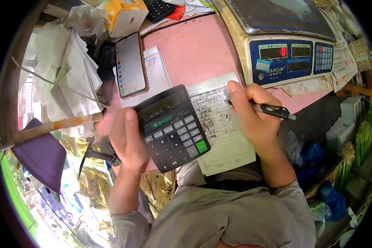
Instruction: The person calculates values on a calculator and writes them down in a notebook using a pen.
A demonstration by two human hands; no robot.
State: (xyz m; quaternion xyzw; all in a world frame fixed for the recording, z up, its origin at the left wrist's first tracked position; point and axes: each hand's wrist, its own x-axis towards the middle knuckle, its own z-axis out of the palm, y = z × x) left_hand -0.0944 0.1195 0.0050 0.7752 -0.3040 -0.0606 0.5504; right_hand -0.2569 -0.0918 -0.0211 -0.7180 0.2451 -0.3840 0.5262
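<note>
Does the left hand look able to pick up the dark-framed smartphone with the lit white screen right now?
Probably not as things stand: the left hand is holding the black rectangular calculator. The dark-framed smartphone itself lies uncovered just beyond.

The upper body is covered by a loose, grey-beige woven-cloth shirt, matt in finish, with soft creases across the front. A small, dark, slit-like gap shows at the chest. The wide, grey-beige left sleeve and matching right sleeve end near the elbows; both forearms are bare. A flat black band crosses the waist; whether belt or waistband cannot be determined. The left hand and right hand are bare, with short, rounded thumbnails.
</note>
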